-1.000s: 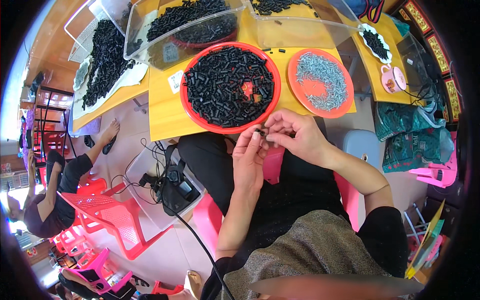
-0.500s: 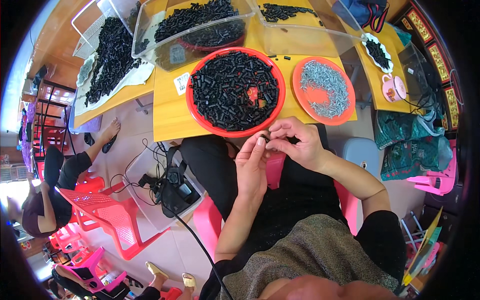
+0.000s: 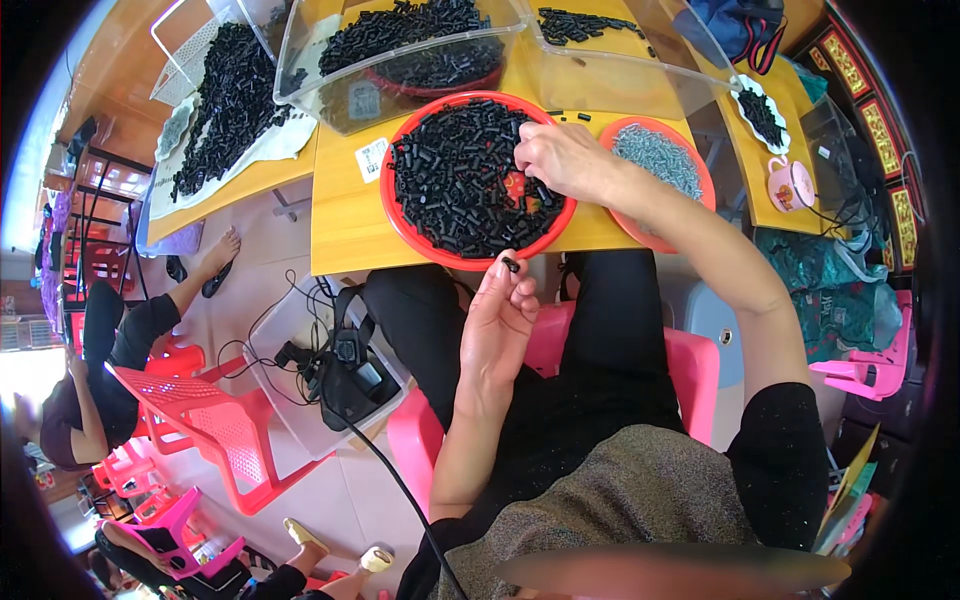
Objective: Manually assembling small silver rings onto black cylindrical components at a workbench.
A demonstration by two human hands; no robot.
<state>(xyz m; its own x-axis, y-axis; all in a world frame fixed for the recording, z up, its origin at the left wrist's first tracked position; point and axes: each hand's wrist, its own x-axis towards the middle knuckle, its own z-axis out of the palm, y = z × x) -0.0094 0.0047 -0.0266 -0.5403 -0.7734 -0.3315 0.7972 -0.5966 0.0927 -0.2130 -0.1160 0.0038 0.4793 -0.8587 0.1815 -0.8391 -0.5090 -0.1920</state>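
Between thumb and forefinger, my left hand (image 3: 498, 312) pinches a small black plastic piece (image 3: 511, 265) just in front of the basin's near rim. My right hand (image 3: 560, 160) reaches over the right side of the red round basin (image 3: 401, 228), its fingers bent down at the black tube-like pieces (image 3: 450, 170) that fill it. Whatever those fingertips grip is hidden behind the hand. Under my right forearm lies an orange-red plate (image 3: 640, 232) with a heap of small silver metal pieces (image 3: 660, 160), screw-like in shape.
Behind the basin stand clear plastic bins (image 3: 340, 100) with more black pieces. Another black heap (image 3: 225, 110) lies on the left table. To the right are a white dish (image 3: 735, 84) and a pink mug (image 3: 790, 183). Another person (image 3: 120, 340) sits at the left.
My right hand has left the left hand's fingertips and moved up and away into the basin. My left hand keeps the small black piece, slightly lower.
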